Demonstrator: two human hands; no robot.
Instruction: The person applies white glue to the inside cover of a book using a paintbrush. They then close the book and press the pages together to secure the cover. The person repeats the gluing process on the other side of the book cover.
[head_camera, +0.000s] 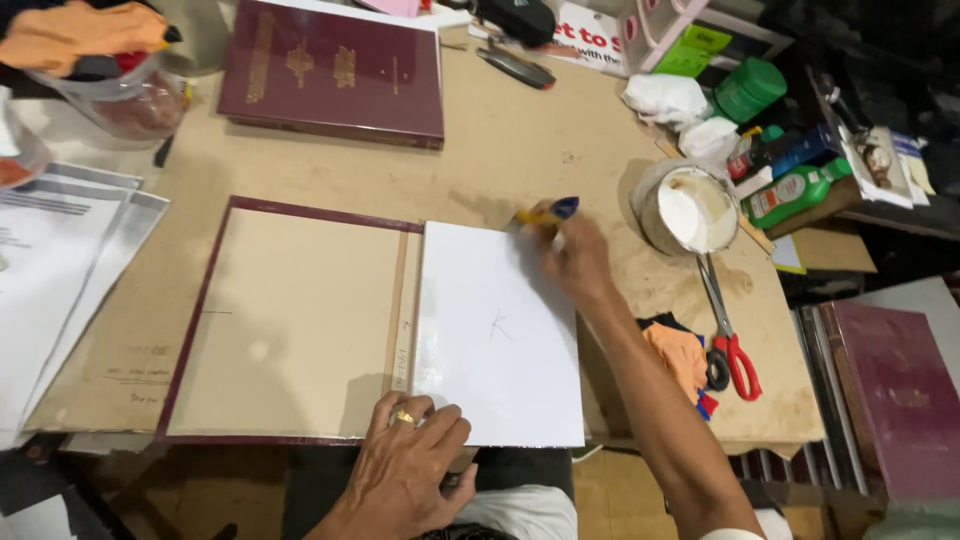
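Note:
An open maroon book cover (290, 320) lies inside-up on the worktable (520, 140), its brown board showing. A white sheet (500, 340) lies over the cover's right half. My left hand (405, 465), a ring on one finger, presses on the sheet's near edge at the spine. At the sheet's top right corner my right hand (575, 255) grips a yellow brush with a blue end (548, 212).
A finished maroon book (335, 70) lies at the back. A white glue pot (688, 208), red-handled scissors (728, 345) and an orange cloth (680, 355) sit to the right. Green bottles (790, 192) and crumpled tissue (665, 98) crowd the far right. Printed papers (60, 270) lie left.

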